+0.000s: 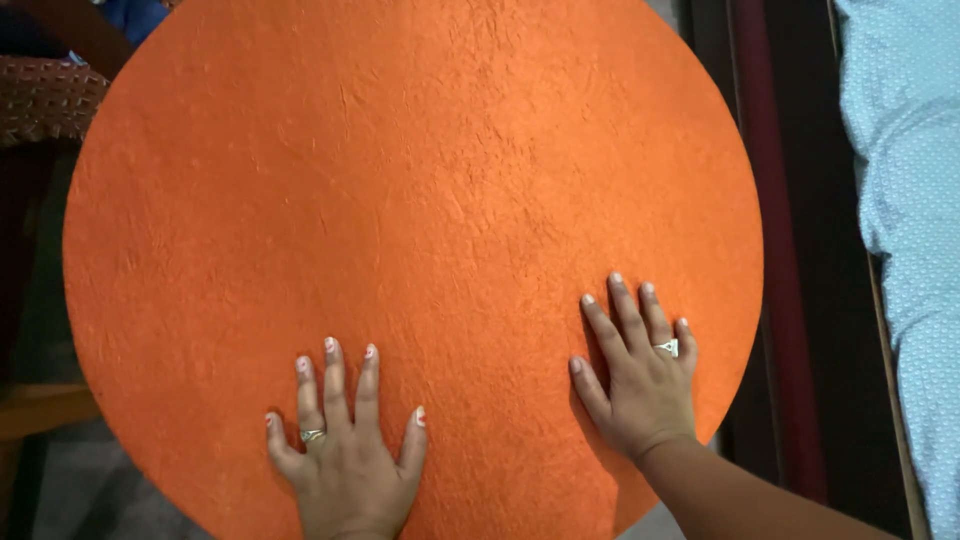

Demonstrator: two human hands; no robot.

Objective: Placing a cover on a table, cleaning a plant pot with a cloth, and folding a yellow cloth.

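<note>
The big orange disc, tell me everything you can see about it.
The orange disc is a large, flat round sheet with a rough, wrinkled, fibrous surface, like handmade paper or felt. It lies face up and fills most of the view; its top edge runs out of frame. The colour is even, with no print or pattern. Both hands rest palm down on its near part, fingers spread: the left hand near the bottom edge, the right hand towards the lower right rim. What supports it is hidden.

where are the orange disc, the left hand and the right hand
orange disc (400, 180): head view, bare textured middle of its surface.
left hand (345, 460): head view, back of the hand.
right hand (640, 385): head view, back of the hand.
</note>
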